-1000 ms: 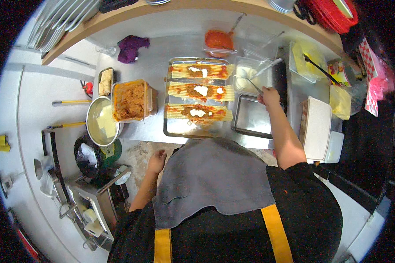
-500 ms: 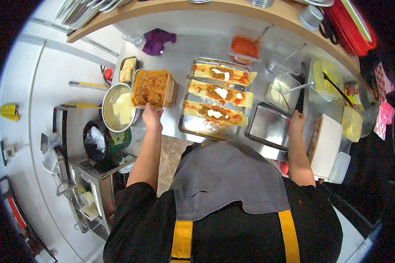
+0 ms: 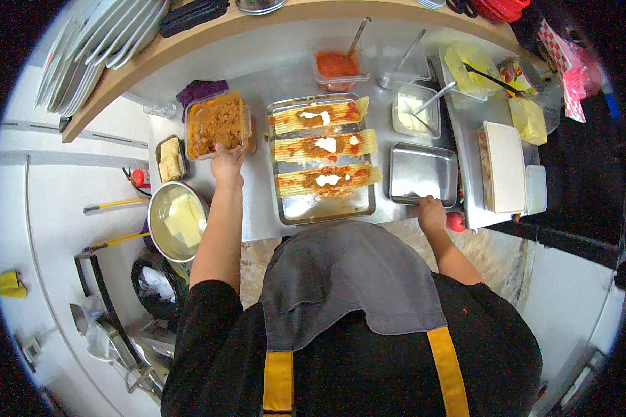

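Head: purple cloth [image 3: 200, 89] behind tub [image 3: 248, 131]

Bright light covers the table [image 3: 257, 203] between left hand [image 3: 227, 165] and right hand [image 3: 432, 213], glinting off the small tray [image 3: 424, 172]. Beyond them, the shelf [image 3: 341, 10] bows and corners are grainy black.

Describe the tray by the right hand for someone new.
On the steel table, find the large tray bearing three ridged pasta strips. Just right of it, with the right hand at its near rim, is another metal tray. It's smaller and holds no food.
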The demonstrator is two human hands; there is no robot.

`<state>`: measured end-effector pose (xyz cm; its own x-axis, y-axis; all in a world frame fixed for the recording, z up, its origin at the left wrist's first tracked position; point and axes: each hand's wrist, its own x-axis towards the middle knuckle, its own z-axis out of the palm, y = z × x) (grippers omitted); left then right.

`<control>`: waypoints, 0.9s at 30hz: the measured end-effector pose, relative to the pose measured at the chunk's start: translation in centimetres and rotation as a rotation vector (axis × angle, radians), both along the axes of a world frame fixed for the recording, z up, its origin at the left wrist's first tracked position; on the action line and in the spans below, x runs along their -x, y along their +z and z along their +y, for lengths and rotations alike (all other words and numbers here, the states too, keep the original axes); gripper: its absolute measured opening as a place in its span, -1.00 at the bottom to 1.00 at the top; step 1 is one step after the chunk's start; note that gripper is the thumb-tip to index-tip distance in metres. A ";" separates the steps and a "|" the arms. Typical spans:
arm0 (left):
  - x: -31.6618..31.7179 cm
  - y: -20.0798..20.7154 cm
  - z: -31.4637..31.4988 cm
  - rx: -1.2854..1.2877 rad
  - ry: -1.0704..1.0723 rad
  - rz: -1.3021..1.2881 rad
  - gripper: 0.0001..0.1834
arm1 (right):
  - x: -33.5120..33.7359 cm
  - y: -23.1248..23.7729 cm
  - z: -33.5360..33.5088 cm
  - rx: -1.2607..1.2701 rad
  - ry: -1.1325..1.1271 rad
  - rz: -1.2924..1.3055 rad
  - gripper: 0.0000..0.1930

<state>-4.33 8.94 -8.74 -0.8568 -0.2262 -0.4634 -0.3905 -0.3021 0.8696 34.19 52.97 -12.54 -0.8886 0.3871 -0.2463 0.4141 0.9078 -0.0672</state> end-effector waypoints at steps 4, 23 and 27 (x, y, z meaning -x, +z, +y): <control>2.2 0.9 1.6 -0.052 -0.069 0.059 -0.45 | -1.0 -0.7 -2.0 -0.086 -0.064 -0.008 -0.83; -20.9 -6.3 -0.5 0.248 -1.099 -0.564 -0.51 | 0.8 2.3 -7.8 0.088 -0.162 0.364 -0.66; -24.2 -8.7 4.4 0.040 -0.992 -0.594 -0.53 | -1.3 3.4 -9.1 0.299 -0.059 0.230 -0.64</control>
